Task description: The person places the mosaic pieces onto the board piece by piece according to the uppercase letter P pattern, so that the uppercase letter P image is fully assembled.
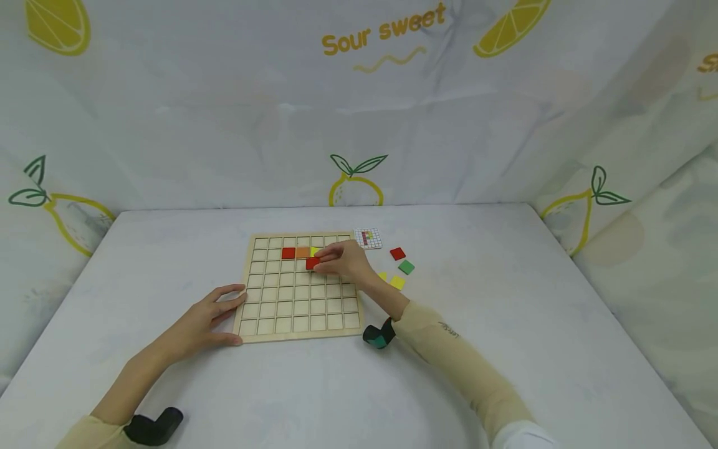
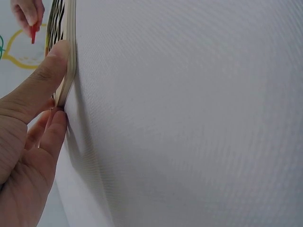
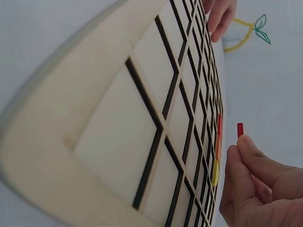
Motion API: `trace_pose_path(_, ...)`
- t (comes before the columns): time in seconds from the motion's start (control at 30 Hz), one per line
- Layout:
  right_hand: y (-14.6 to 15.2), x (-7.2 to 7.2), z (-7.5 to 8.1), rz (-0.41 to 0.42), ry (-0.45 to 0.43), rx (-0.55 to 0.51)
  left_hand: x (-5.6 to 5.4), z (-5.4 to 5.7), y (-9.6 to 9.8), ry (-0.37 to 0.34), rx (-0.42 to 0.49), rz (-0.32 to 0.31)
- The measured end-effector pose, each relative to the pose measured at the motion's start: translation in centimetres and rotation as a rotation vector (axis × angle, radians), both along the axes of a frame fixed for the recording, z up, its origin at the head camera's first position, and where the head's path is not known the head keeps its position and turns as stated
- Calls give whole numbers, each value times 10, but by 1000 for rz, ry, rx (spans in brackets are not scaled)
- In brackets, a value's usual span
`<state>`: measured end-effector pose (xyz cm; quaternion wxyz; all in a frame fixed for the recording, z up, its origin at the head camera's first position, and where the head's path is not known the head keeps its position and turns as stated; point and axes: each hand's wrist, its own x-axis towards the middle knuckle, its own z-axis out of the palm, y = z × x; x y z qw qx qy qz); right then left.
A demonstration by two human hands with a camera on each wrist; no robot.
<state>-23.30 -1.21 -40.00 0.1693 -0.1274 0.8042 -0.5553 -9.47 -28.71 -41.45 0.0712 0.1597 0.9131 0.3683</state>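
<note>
A wooden grid board [image 1: 301,340] lies flat on the table. In one of its upper rows sit a red tile [image 1: 288,253], an orange tile [image 1: 303,252] and a yellow tile [image 1: 315,251] side by side, the yellow one partly covered by fingers. My right hand [image 1: 346,260] pinches another red tile [image 1: 312,264] between thumb and fingertips, held up over the board. In the right wrist view that red tile [image 3: 240,128] stands out from the fingertips, clear of the grid. My left hand [image 1: 203,322] touches the board's left side with spread fingers, its thumb near the front-left corner.
Right of the board lie loose tiles: a red tile [image 1: 397,254], a green tile [image 1: 406,267], a yellow tile [image 1: 397,282] and a second yellow tile [image 1: 383,275], partly behind the right forearm. A small pattern card [image 1: 368,238] rests by the board's far right corner.
</note>
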Motion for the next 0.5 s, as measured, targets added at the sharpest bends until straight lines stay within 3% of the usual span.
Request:
trace_pose_path(0.13, -13, 1, -3, 12, 94, 55, 0, 0, 1, 8, 0, -1)
trace_pose_path(0.33, -29, -1, -6, 4, 149, 90, 0, -1, 2, 39, -21, -7)
trace_pose_path(0.5, -37, -4, -10, 23, 243, 149, -1, -1, 2, 37, -31, -6)
